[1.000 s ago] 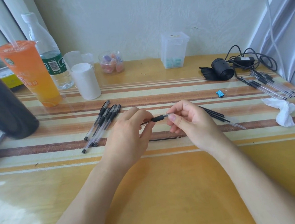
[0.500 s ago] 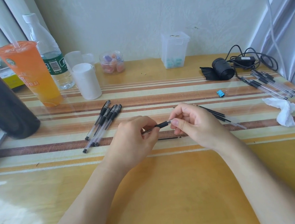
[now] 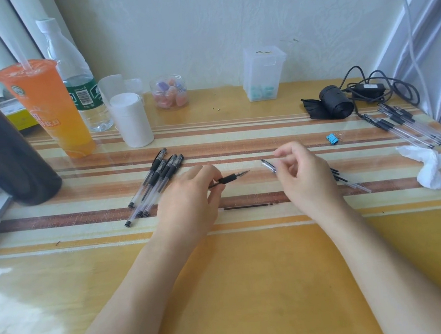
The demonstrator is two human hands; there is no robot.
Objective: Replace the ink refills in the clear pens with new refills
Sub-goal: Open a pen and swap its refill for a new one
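My left hand [image 3: 190, 197] grips a clear pen [image 3: 227, 179] by its barrel. Its black grip and bare pointed tip stick out to the right. My right hand [image 3: 304, 178] is a short way to the right and pinches a small clear pen piece [image 3: 268, 165], apart from the pen. One thin black refill [image 3: 248, 206] lies on the table just below both hands. Several clear pens [image 3: 157, 180] lie in a pile left of my left hand. More black refills [image 3: 350, 182] poke out from under my right hand.
A second group of clear pens [image 3: 410, 128] lies at the far right beside a crumpled tissue [image 3: 429, 167], a blue binder clip [image 3: 331, 138] and a black cable bundle [image 3: 335, 101]. An orange drink cup [image 3: 51, 112], water bottle [image 3: 77, 81], white canister [image 3: 133, 121] and dark flask [image 3: 0, 153] stand at the left.
The two hands were together on the pen's tip end. My right hand has pulled away to the right with the small piece, leaving the pen's tip bare in my left hand.
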